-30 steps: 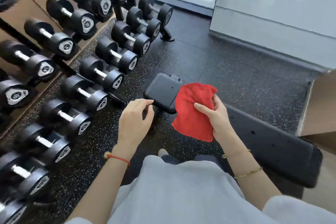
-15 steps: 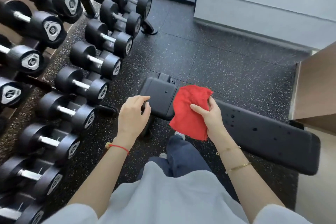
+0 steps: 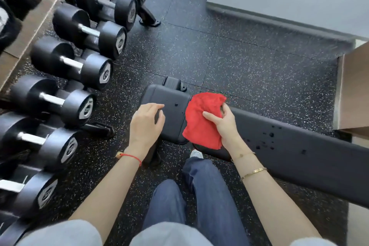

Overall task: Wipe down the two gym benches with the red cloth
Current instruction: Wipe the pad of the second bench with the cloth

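Right hand (image 3: 224, 124) pinches the red cloth (image 3: 201, 120) in curled fingers over the gap between the bench's seat pad (image 3: 171, 114) and its long pad (image 3: 299, 152). Left hand (image 3: 146, 124) hovers loosely curled at the seat's edge, holding nothing. Bunched like that, the cloth may skip the dark spots (image 3: 265, 142) farther right.

Fluffy red cloth (image 3: 201, 124); matt black padded bench (image 3: 295, 152); speckled rubbery floor (image 3: 219, 56); left, matt black dumbbells (image 3: 79, 62) with shiny metal handles.
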{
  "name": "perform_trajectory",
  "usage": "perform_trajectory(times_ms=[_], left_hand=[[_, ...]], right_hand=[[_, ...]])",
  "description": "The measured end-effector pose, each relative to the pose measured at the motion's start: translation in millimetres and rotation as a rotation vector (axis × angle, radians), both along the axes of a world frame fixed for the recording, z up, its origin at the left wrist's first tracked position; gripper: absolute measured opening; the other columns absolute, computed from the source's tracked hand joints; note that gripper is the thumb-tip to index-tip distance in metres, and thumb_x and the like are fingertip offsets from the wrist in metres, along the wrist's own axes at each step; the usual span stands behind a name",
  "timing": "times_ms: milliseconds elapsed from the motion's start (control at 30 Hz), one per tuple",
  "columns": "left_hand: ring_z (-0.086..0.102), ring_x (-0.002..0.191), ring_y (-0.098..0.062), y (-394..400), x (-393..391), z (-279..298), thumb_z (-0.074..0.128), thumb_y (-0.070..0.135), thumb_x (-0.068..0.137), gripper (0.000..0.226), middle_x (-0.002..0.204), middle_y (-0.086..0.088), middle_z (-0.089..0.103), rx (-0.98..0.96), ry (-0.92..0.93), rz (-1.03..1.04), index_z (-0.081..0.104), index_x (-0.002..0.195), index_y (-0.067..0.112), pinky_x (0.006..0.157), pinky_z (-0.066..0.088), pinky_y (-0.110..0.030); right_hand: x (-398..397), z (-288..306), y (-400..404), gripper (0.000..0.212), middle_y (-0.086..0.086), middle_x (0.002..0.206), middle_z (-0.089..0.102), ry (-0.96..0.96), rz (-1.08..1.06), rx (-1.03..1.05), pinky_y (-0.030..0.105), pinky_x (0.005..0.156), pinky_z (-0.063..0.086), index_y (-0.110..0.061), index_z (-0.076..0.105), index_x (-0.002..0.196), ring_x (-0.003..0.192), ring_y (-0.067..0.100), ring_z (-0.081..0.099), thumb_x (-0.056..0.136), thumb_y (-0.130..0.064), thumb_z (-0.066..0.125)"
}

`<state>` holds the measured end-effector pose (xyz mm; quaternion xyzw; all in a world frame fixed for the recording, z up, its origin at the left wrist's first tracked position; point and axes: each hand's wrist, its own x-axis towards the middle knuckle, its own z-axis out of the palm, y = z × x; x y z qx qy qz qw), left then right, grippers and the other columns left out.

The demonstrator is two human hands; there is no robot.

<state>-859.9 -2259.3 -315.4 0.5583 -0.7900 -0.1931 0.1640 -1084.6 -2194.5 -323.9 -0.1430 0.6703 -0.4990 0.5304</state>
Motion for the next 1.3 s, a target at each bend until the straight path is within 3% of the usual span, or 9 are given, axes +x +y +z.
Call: perform_trajectory(times_ms=[233,367,433,567,700,800,900,1133,1300], left_hand=[[0.061,0.11,-0.026,-27,22,-135,0.057,0.015,0.094,0.026,0.115,-0.005,0.069,-0.08,-0.015,-0.047,0.068,0.117,0.012,0.095,0.049,-0.045],[0.059,0.115,-0.025,-40,35,-203,0.058,0.015,0.093,0.026,0.118,-0.003,0.068,-0.149,-0.005,-0.073,0.068,0.117,0.012,0.097,0.047,-0.043],[0.06,0.115,-0.026,-46,38,-231,0.059,0.014,0.093,0.026,0.118,-0.004,0.068,-0.196,0.021,-0.091,0.069,0.117,0.011,0.098,0.047,-0.042],[0.06,0.115,-0.024,-50,40,-273,0.06,0.015,0.093,0.025,0.119,-0.003,0.068,-0.293,0.064,-0.118,0.07,0.115,0.012,0.098,0.045,-0.039],[0.06,0.114,-0.023,-48,43,-298,0.059,0.015,0.095,0.022,0.118,-0.002,0.069,-0.401,0.13,-0.139,0.071,0.113,0.011,0.099,0.046,-0.04],[0.06,0.115,-0.022,-49,46,-301,0.058,0.016,0.095,0.023,0.118,-0.001,0.069,-0.441,0.184,-0.123,0.07,0.114,0.011,0.1,0.046,-0.04],[0.06,0.114,-0.023,-49,52,-299,0.059,0.014,0.095,0.022,0.116,-0.002,0.069,-0.449,0.192,-0.132,0.07,0.113,0.01,0.099,0.046,-0.041],[0.061,0.11,-0.025,-54,67,-296,0.059,0.015,0.092,0.023,0.113,-0.002,0.069,-0.446,0.205,-0.049,0.071,0.111,0.014,0.098,0.046,-0.044],[0.059,0.112,-0.026,-57,70,-302,0.063,0.011,0.09,0.02,0.114,-0.002,0.069,-0.415,0.204,-0.018,0.072,0.108,0.014,0.099,0.044,-0.048]], right_hand=[[13,-125,-25,0.057,0.008,0.119,0.067,0.073,0.057,-0.049,0.023,0.084,0.053,-0.007,0.053,0.127,0.097,0.01,0.066,0.076,0.002,0.077],[18,-184,-32,0.062,0.01,0.124,0.065,0.208,0.144,-0.088,0.037,0.1,0.049,-0.006,0.051,0.131,0.112,0.02,0.063,0.075,-0.001,0.078],[18,-207,-31,0.064,0.006,0.123,0.065,0.375,0.226,-0.1,0.039,0.103,0.046,-0.009,0.049,0.132,0.112,0.019,0.062,0.076,-0.005,0.079],[10,-239,-28,0.088,0.002,0.141,0.048,0.886,0.308,-0.142,0.023,0.11,0.03,-0.014,0.029,0.148,0.127,0.011,0.045,0.076,-0.021,0.079],[13,-251,-15,0.092,0.011,0.156,0.02,1.405,0.279,-0.251,0.042,0.12,0.017,-0.023,0.021,0.153,0.142,0.031,0.024,0.078,-0.043,0.07],[24,-255,-8,0.067,0.005,0.159,0.021,1.395,0.463,-0.3,0.05,0.119,0.018,-0.036,0.035,0.147,0.145,0.034,0.018,0.086,-0.059,0.051],[36,-262,-10,0.07,0.001,0.162,0.016,1.476,0.656,-0.11,0.052,0.118,0.018,-0.04,0.03,0.149,0.146,0.037,0.015,0.086,-0.07,0.037],[69,-258,-70,0.06,-0.005,0.162,0.015,1.55,0.785,-0.092,0.046,0.121,0.009,-0.037,0.028,0.151,0.148,0.035,0.007,0.094,-0.052,0.043],[86,-257,-48,0.057,-0.002,0.159,0.027,1.536,0.894,-0.324,0.037,0.123,0.003,-0.029,0.037,0.148,0.147,0.03,0.016,0.093,-0.039,0.046]])
